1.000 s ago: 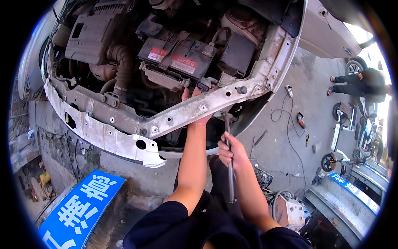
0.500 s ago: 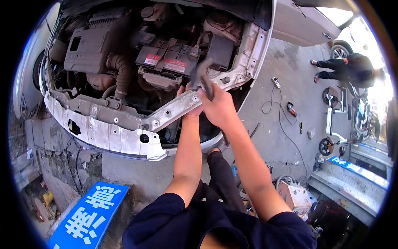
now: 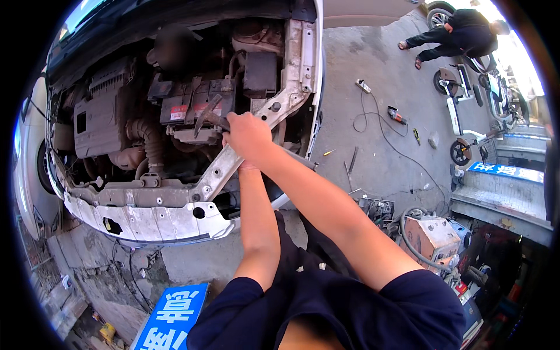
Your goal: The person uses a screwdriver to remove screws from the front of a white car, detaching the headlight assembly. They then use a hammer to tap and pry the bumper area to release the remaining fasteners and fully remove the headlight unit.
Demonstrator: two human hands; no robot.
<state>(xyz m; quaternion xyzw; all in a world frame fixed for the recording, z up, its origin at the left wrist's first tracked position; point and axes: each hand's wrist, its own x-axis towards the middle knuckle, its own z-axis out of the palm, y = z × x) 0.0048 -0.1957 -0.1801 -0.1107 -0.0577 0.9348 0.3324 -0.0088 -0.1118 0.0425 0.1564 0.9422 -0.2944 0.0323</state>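
Observation:
My right hand [image 3: 249, 137] grips a hammer [image 3: 208, 114], whose dark, narrow head reaches over the engine bay beside the car battery [image 3: 192, 108]. The handle runs back past my wrist toward the right. Just under it, my left hand [image 3: 247, 165] is at the slanted front frame rail [image 3: 217, 171] of the car. Only its wrist and a bit of finger show; the rail and my right hand cover the rest, so what it touches or holds is hidden.
To the left lie the engine cover [image 3: 100, 125] and a ribbed intake hose [image 3: 153, 146]. On the floor at right are a power tool [image 3: 397, 115], a cable [image 3: 382, 131] and a screwdriver [image 3: 329, 152]. A welder-like box [image 3: 430, 236] stands near my right arm. Another person [image 3: 461, 34] is farther off.
The view has shifted, so the car sits further left. The hammer head was blurred and raised close above my right hand; now it points forward and left, lower over the engine bay.

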